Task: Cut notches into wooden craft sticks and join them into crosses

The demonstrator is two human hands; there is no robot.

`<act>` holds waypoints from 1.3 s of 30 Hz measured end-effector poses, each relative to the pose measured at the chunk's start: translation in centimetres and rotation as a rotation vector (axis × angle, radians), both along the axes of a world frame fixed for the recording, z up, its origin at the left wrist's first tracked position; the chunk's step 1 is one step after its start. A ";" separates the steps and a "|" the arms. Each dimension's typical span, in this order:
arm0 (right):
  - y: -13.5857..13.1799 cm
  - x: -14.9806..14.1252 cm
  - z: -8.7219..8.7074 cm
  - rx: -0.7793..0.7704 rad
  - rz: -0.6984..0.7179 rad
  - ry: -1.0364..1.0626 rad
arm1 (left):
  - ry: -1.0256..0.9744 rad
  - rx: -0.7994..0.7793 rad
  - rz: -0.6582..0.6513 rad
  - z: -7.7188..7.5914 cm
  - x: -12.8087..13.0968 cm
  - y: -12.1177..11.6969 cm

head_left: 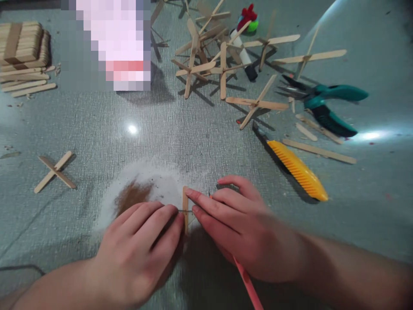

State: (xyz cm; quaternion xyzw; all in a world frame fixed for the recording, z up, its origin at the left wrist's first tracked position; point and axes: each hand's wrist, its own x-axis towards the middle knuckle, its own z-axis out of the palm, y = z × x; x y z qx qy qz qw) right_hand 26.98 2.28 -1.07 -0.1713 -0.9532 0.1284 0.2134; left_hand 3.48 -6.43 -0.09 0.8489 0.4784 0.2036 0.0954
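A short wooden craft stick point(185, 200) stands lengthwise between my two hands. A thin dark strip or edge crosses it at the fingertips; its kind is unclear. My left hand point(138, 243) is closed, its fingertips pressed together against the stick's left side. From the right, my right hand point(245, 224) reaches in with a fingertip on the stick's upper end and other fingers bunched beside it. A red pencil-like rod point(247, 282) emerges from beneath my right palm; its other end is hidden. Behind my left hand lies a white patch point(164, 185) with a brown smear point(132, 196).
Crossed craft sticks point(54, 171) lie at left. More joined sticks point(222, 71) spread across the back, near a white tube point(243, 56). A yellow utility knife point(297, 170) and green-handled pliers point(329, 101) lie right. Bundled sticks point(24, 41) and a pixelated area occupy the back left.
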 end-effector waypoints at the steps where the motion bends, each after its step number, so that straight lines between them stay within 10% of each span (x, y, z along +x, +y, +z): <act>1: 0.0 0.0 0.0 -0.003 -0.003 0.001 | 0.000 0.005 0.000 0.0 0.0 0.1; 39: 0.1 -0.3 -0.2 -0.046 -0.035 0.025 | -0.050 0.027 0.034 -0.7 0.6 0.1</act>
